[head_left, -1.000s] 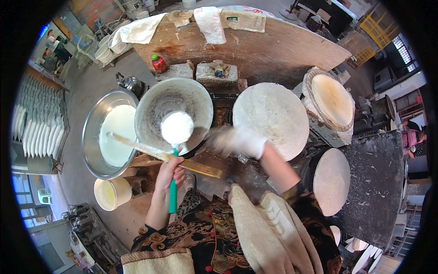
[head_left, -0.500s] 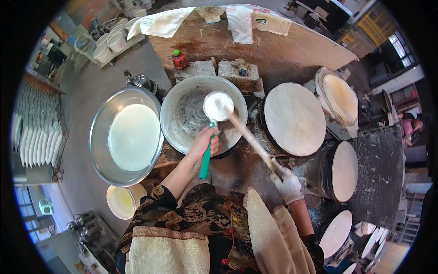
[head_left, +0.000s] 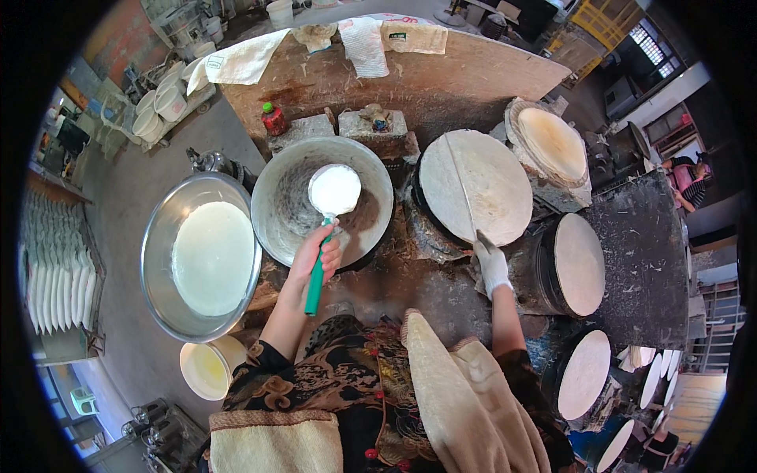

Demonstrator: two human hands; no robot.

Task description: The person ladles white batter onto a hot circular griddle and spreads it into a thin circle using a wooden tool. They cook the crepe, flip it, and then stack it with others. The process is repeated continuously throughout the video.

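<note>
My bare left hand (head_left: 317,251) is closed around the green handle of a ladle (head_left: 315,285). Thick white batter (head_left: 335,189) fills its bowl, held above a large grey pan (head_left: 276,189). On my right hand (head_left: 493,268) is a pale glove, its fingers wrapped round the end of a long wooden stick (head_left: 462,185). This stick lies across a round griddle (head_left: 501,177) with a whitish top, reaching from the near edge to the far one, and looks thin from here. Left of the pan, a steel basin (head_left: 150,260) contains more white batter.
A yellowish bucket (head_left: 189,370) stands below the basin. More round griddles (head_left: 579,264) curve away at the right, and a stack of thin round sheets (head_left: 556,146) sits beyond. Behind the pan rise a wooden board (head_left: 473,75) with cloths and a red bottle (head_left: 273,120).
The stick has swung from the ladle over to the round griddle, my right hand moving up with it. My left hand still holds the ladle over the pan. The view has shifted right.
</note>
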